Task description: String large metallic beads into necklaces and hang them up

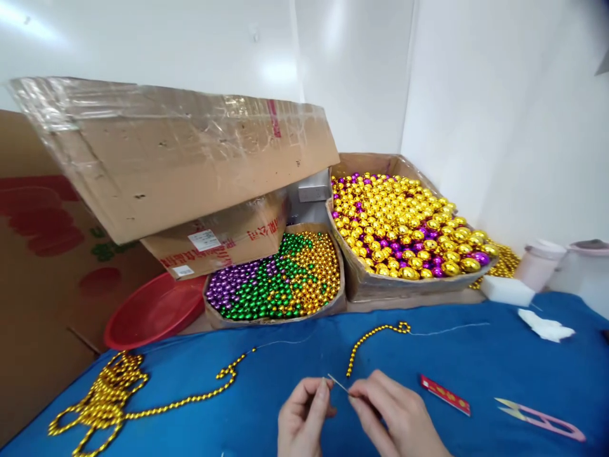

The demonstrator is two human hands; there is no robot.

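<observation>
My right hand (394,412) pinches one end of a thin, pale needle (339,383) at the front middle of the blue cloth. The needle slants up toward my left hand (307,412), whose thumb and forefinger are pressed together beside its far tip. Whether thread is between those left fingers is too small to tell. Just beyond the hands lies a short string of gold beads (364,339), with a pale thread (447,331) trailing right from its looped end. A long gold bead strand (109,397) is heaped at the left, its tail reaching toward the middle.
Pink-handled thread snips (542,419) and a red packet (445,395) lie at right. Behind stand a box of small purple, green and gold beads (273,279) and a box of larger gold and purple balls (404,222). A red basin (157,311) sits beneath tilted cartons (190,152).
</observation>
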